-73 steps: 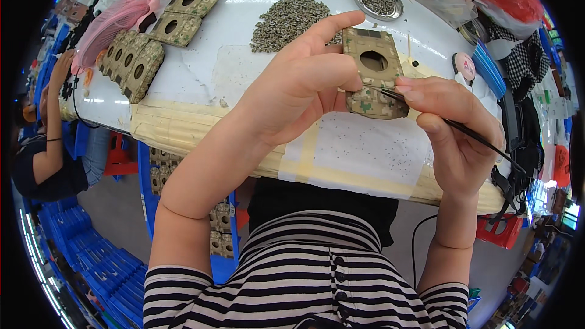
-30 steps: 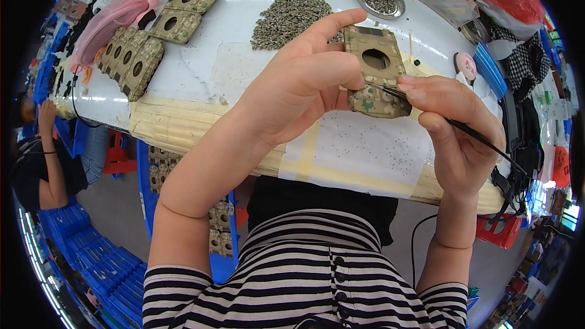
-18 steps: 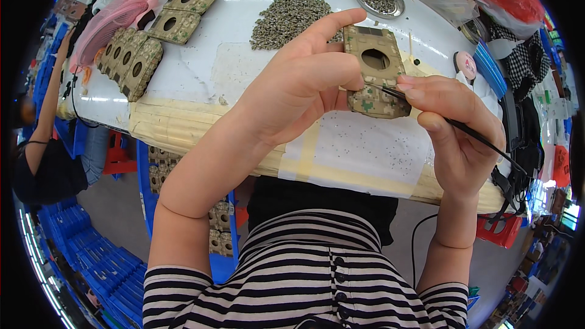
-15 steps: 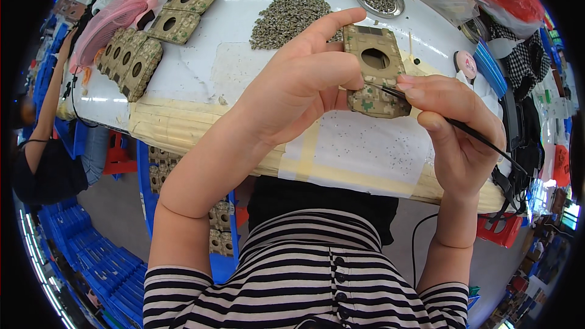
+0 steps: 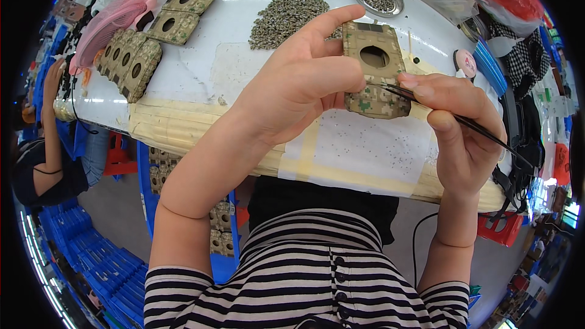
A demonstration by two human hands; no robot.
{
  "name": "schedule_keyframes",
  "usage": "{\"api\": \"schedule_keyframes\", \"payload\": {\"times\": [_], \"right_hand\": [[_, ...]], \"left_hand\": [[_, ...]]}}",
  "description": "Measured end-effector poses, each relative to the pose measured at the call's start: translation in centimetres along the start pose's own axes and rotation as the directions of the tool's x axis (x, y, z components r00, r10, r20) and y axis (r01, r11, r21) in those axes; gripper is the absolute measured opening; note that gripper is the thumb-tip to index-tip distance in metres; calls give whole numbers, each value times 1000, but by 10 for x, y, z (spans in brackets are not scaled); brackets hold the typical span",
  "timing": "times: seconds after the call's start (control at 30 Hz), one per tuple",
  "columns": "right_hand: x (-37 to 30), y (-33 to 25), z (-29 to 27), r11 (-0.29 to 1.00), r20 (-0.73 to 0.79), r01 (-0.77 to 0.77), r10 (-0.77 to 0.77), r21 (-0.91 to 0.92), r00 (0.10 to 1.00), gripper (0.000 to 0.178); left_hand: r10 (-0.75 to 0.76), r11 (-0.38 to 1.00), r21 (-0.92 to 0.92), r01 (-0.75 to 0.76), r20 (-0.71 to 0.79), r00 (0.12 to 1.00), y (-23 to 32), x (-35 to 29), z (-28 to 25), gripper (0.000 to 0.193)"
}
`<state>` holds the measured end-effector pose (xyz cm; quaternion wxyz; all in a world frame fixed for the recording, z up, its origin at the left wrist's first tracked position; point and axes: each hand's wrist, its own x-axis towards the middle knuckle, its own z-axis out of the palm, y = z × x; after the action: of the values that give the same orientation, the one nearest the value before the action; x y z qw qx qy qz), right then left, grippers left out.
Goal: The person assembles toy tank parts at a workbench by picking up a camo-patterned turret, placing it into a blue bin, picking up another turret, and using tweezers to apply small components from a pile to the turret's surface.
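My left hand (image 5: 304, 79) grips the left edge of a camouflage-painted model tank hull (image 5: 375, 73), a flat piece with a round hole in its upper half. Its index finger stretches out past the hull's top corner, while the thumb presses near the lower left side. In my right hand (image 5: 466, 128) are dark thin tweezers (image 5: 469, 123), their tips on the hull's surface below the hole, close to my left thumb. Whether the tips hold a tiny part is too small to tell. Beneath the hull lies a white sheet (image 5: 341, 164) dotted with tiny dark specks.
Behind my left hand lies a heap of small greenish-brown parts (image 5: 286, 15); a round metal dish (image 5: 399, 7) holds more. Several camouflage hulls (image 5: 173, 26) sit at the left by a pink mesh fan cover (image 5: 106, 24). Another person's arm (image 5: 52, 97) shows at far left.
My right hand and the tweezers have shifted slightly right, and the tweezers' prongs look a little farther apart. The hull stays nearly in place. The other person's arm at far left has moved.
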<state>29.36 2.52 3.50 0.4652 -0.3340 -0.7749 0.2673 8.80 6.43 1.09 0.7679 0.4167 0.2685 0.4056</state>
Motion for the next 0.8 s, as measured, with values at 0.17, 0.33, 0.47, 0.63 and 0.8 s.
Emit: {"api": "schedule_keyframes", "payload": {"times": [0.17,0.33,0.47,0.63,0.8], "right_hand": [[0,0,0,1000,-9,9,-9,17,1000,24],[0,-1,0,1000,-16,-2,3,24,1000,23],[0,-1,0,1000,-18,3,-3,19,1000,21],[0,0,2,998,-64,-4,7,55,998,13],[0,-2,1,1000,-17,-4,5,15,1000,17]], "left_hand": [[12,1000,-12,-12,11,1000,0,-1,1,71],[-18,994,-103,22,37,999,-2,1,-2,71],[-15,991,-132,21,51,999,-1,1,-2,71],[-20,998,-60,21,18,1000,0,1,1,72],[-2,999,-42,2,-3,1000,0,0,2,73]]}}
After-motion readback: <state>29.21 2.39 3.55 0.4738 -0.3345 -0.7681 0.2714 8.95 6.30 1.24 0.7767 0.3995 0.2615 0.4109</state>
